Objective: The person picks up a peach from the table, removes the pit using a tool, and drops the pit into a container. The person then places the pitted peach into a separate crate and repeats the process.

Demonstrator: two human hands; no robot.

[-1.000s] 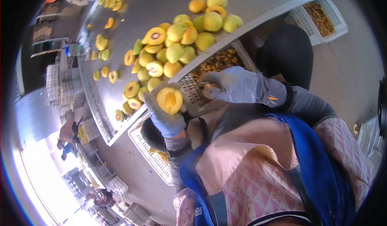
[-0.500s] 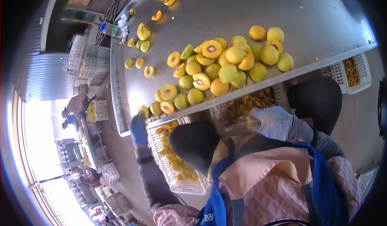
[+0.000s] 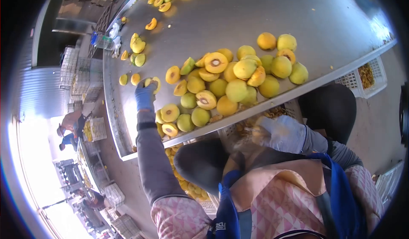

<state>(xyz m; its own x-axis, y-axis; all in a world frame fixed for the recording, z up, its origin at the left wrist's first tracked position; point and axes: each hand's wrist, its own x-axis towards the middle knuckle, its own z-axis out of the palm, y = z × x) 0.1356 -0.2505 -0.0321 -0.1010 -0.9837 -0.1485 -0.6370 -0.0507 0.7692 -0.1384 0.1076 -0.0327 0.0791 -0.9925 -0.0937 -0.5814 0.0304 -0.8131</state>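
Note:
My left hand, in a blue glove, reaches over the metal table with its fingers curled around a yellow peach half. To its right lies a pile of whole and halved yellow-green peaches, some cut faces showing the pit. My right hand, in a pale grey glove, is low in front of my lap beyond the table's edge. Its fingers are closed and smeared by motion, and I cannot tell what they hold. Under it a white crate holds brownish-orange scraps.
Peach halves lie scattered at the table's left side, with more heaped at the far end. Below the edge stands a crate of yellow halves. Another scrap crate is at the right. A person and stacked crates are farther left.
My left hand has moved from the table's near edge farther onto the tabletop, to the peach half there. The right hand stays low, shifted slightly left. The whole view has shifted a little.

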